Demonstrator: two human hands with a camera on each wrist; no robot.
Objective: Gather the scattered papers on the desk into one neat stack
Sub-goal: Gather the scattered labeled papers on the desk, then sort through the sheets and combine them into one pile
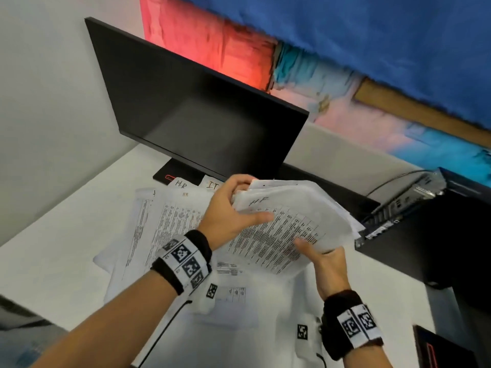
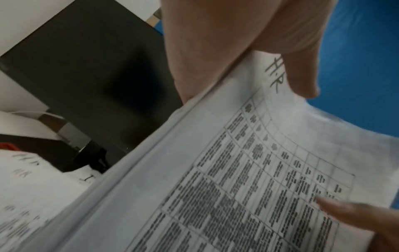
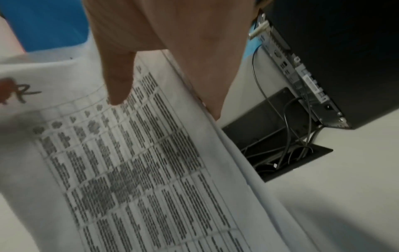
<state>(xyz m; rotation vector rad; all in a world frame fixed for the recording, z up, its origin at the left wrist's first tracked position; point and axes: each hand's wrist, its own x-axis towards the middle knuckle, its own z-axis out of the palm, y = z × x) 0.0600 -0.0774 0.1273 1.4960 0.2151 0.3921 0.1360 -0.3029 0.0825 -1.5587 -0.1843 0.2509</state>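
Several loose sheets (image 1: 164, 229) lie fanned out on the white desk (image 1: 53, 261), just in front of the dark monitor (image 1: 202, 107); the left hand (image 1: 228, 213) grips the far left edge of a lifted bundle of papers (image 1: 292, 216), thumb on top next to a handwritten "H.R"; the bundle hangs tilted above the desk; the right hand (image 1: 326, 264) pinches its near right corner, thumb on the printed table; a black computer box (image 1: 430, 229) sits off to the right.
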